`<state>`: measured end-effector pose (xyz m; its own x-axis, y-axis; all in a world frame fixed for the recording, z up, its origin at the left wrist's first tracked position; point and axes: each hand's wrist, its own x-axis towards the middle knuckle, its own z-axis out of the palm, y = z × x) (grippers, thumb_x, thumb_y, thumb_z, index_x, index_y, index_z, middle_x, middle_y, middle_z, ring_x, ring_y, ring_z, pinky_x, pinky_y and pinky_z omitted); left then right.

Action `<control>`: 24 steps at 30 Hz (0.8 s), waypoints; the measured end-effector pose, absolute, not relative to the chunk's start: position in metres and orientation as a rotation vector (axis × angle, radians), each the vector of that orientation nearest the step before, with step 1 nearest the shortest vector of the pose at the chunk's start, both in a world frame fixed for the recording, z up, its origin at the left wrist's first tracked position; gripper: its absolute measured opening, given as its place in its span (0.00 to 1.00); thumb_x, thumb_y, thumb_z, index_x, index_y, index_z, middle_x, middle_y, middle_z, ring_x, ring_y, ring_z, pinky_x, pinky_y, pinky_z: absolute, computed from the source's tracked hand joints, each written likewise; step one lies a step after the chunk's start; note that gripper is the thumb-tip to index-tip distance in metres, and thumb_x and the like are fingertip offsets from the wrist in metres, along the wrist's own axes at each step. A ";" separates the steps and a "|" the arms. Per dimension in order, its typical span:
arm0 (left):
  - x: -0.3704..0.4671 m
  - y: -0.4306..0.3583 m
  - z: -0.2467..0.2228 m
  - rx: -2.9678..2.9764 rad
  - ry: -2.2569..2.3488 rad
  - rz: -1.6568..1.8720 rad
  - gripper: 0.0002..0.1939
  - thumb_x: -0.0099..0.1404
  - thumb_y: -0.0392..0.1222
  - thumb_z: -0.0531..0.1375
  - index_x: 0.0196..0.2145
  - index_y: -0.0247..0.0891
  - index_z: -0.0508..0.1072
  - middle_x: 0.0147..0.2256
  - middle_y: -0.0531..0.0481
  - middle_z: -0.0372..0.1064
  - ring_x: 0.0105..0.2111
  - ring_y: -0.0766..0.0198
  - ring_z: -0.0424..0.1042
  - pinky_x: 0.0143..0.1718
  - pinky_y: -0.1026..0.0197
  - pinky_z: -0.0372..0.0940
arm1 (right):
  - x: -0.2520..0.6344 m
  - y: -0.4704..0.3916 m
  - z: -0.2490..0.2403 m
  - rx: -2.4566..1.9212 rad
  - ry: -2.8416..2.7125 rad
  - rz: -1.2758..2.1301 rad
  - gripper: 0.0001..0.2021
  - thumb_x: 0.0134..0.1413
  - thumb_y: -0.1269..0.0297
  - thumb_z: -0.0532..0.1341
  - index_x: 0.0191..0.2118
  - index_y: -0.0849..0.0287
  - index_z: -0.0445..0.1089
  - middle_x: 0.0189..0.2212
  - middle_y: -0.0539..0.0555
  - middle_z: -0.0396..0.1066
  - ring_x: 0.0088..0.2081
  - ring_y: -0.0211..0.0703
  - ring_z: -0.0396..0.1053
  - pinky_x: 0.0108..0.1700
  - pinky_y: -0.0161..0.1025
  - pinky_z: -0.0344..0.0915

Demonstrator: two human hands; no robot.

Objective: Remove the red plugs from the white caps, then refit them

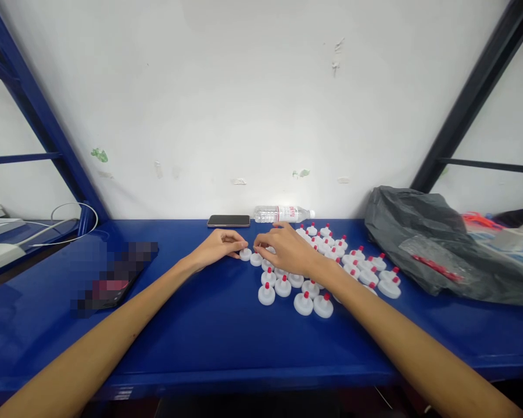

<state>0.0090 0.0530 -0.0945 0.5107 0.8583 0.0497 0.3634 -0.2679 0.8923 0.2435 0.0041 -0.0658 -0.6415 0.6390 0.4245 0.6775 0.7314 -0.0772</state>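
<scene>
On the blue table, my left hand (220, 244) has its thumb and fingertips closed round a small white round cap (245, 255), at the left end of a group of similar caps. My right hand (285, 249) reaches over the group, fingers bent and fingertips pinched at the top of the neighbouring white cap (255, 260). Several white caps with red tips (303, 303) stand upright in front of and beyond my right wrist. That hand and forearm hide part of the group.
A clear plastic bottle (283, 213) lies against the wall, beside a phone (228, 220). At right is a grey plastic bag (418, 244) with a clear packet of red pieces (438, 267). A dark, partly blurred object (117, 284) lies left. Blue frame posts (43, 104) rise at the side.
</scene>
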 end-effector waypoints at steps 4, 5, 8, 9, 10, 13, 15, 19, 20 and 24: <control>0.009 0.053 -0.095 1.883 1.019 0.678 0.14 0.72 0.47 0.63 0.49 0.35 0.75 0.47 0.46 0.75 0.43 0.58 0.77 0.45 0.50 0.75 | 0.244 0.005 -0.066 -1.011 -2.507 -0.113 0.10 0.69 0.66 0.56 0.39 0.56 0.75 0.28 0.49 0.78 0.31 0.42 0.73 0.61 0.48 0.53; 0.010 0.053 -0.095 1.896 1.014 0.678 0.14 0.72 0.47 0.63 0.49 0.35 0.75 0.47 0.46 0.75 0.43 0.59 0.77 0.45 0.51 0.75 | 0.244 0.005 -0.066 -1.013 -2.507 -0.111 0.10 0.69 0.66 0.56 0.39 0.56 0.75 0.28 0.49 0.78 0.31 0.43 0.73 0.62 0.49 0.53; 0.011 0.051 -0.094 1.954 0.990 0.687 0.14 0.73 0.47 0.62 0.49 0.35 0.74 0.45 0.46 0.76 0.41 0.60 0.77 0.43 0.52 0.75 | 0.243 0.004 -0.066 -1.018 -2.507 -0.101 0.10 0.70 0.66 0.56 0.40 0.56 0.75 0.29 0.50 0.79 0.32 0.43 0.74 0.62 0.50 0.53; 0.012 0.050 -0.093 1.981 0.982 0.693 0.14 0.73 0.47 0.62 0.49 0.35 0.74 0.45 0.47 0.76 0.40 0.60 0.77 0.42 0.53 0.75 | 0.243 0.004 -0.065 -1.020 -2.506 -0.098 0.10 0.70 0.66 0.56 0.41 0.56 0.75 0.29 0.50 0.79 0.32 0.43 0.74 0.62 0.50 0.53; 0.012 0.048 -0.093 2.012 0.976 0.702 0.14 0.73 0.47 0.62 0.49 0.35 0.74 0.44 0.47 0.75 0.39 0.61 0.77 0.41 0.53 0.75 | 0.242 0.004 -0.065 -1.021 -2.506 -0.095 0.09 0.70 0.66 0.57 0.41 0.56 0.75 0.30 0.50 0.79 0.32 0.43 0.74 0.63 0.50 0.53; 0.014 0.044 -0.091 2.113 0.972 0.742 0.13 0.73 0.48 0.61 0.49 0.36 0.74 0.44 0.47 0.75 0.39 0.62 0.76 0.41 0.54 0.75 | 0.242 0.003 -0.064 -1.024 -2.507 -0.091 0.09 0.69 0.66 0.57 0.41 0.56 0.75 0.31 0.50 0.80 0.33 0.44 0.75 0.62 0.50 0.53; 0.014 0.042 -0.091 2.166 0.971 0.769 0.13 0.74 0.48 0.61 0.49 0.36 0.74 0.43 0.47 0.75 0.38 0.62 0.76 0.41 0.54 0.74 | 0.243 0.003 -0.064 -1.021 -2.513 -0.092 0.08 0.69 0.67 0.57 0.41 0.56 0.75 0.30 0.50 0.79 0.33 0.44 0.75 0.62 0.50 0.54; 0.014 0.040 -0.090 2.214 0.955 0.796 0.13 0.73 0.48 0.61 0.48 0.36 0.74 0.42 0.48 0.75 0.38 0.62 0.76 0.40 0.55 0.74 | 0.244 0.003 -0.064 -1.021 -2.516 -0.101 0.08 0.69 0.67 0.58 0.41 0.56 0.75 0.31 0.50 0.80 0.34 0.44 0.75 0.60 0.49 0.55; 0.014 0.039 -0.090 2.214 0.952 0.803 0.12 0.73 0.47 0.61 0.47 0.36 0.75 0.42 0.48 0.75 0.38 0.62 0.76 0.40 0.55 0.74 | 0.244 0.003 -0.064 -1.021 -2.515 -0.103 0.08 0.69 0.67 0.58 0.41 0.56 0.75 0.31 0.50 0.80 0.34 0.44 0.76 0.60 0.49 0.56; 0.017 0.036 -0.085 2.155 0.945 0.882 0.11 0.73 0.47 0.62 0.45 0.36 0.75 0.39 0.49 0.75 0.36 0.63 0.75 0.38 0.56 0.74 | 0.243 0.004 -0.067 -1.020 -2.503 -0.124 0.08 0.70 0.65 0.58 0.45 0.56 0.75 0.30 0.50 0.80 0.36 0.46 0.77 0.61 0.51 0.56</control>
